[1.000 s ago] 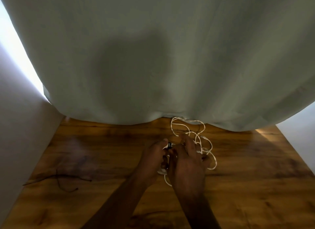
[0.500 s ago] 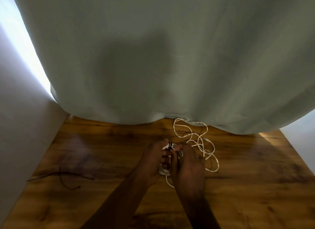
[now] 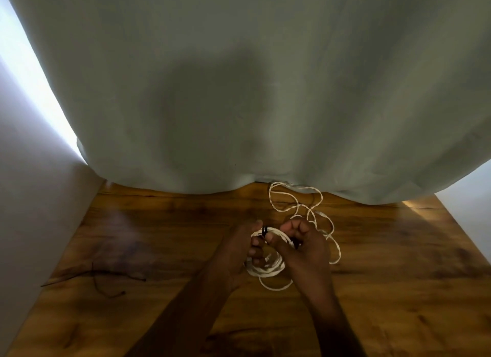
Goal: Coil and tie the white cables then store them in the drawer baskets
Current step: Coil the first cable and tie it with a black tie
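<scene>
White cable (image 3: 268,270) is lying as a coil on the table (image 3: 398,277), near its middle, with both hands working on it. The left hand (image 3: 236,253) is gripping the coil's left side, its fingers curling round the strands. The right hand (image 3: 303,246) is curling its fingers over the coil's right side, with its thumb reaching toward a black tie (image 3: 264,230) that is wrapping the top of the coil; exactly what the fingers are pinching cannot be told. Loose loops (image 3: 295,200) of white cable are trailing from behind the right hand toward a grey curtain (image 3: 239,91) and are touching its hem. Thin dark ties (image 3: 106,279) are lying well apart, at the table's left side.
</scene>
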Tool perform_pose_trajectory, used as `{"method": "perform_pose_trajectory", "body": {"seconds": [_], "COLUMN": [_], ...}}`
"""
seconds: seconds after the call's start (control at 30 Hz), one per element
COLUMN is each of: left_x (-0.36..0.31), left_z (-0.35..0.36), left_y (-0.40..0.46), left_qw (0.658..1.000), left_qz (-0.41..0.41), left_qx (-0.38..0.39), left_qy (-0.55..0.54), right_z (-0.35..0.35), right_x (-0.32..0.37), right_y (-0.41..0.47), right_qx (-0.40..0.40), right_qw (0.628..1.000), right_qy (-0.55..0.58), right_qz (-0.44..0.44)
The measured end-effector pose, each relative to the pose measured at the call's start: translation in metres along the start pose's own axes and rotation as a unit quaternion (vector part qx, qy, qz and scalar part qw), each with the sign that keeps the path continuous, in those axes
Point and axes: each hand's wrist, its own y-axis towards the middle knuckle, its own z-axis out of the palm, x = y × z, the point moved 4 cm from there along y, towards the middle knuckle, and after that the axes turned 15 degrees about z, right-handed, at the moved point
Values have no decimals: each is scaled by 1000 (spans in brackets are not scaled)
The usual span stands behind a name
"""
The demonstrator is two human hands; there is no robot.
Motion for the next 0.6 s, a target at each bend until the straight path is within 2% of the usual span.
{"method": "perform_pose_trajectory", "body": {"seconds": [0.07,0.13,0.2,0.3,0.43,0.6], "left_x": [-1,-1,0,4,7,6], "left_z": [-1,0,-1,-2,-4,-6], "left_y": [2,5,7,10,14,14], "left_qw": [1000,1000,1000,999,999,999], "left_qz": [2,3,0,-3,-21,-38], "left_qx": [-7,-10,-11,-6,-10,-8], "left_qy": [8,5,-15,-37,-32,-34], "right_z": [2,4,4,6,11,20], "right_x": [-3,-2,3,9,8,17], "right_y": [-5,-12,-19,-30,-32,-31], "right_qx": [33,22,-50,-120,-127,-126], "right_qw": [999,999,995,962,946,938], "right_qy": [10,-10,-68,-176,-256,-298], "right_qz": [24,22,-47,-173,-153,-123]}}
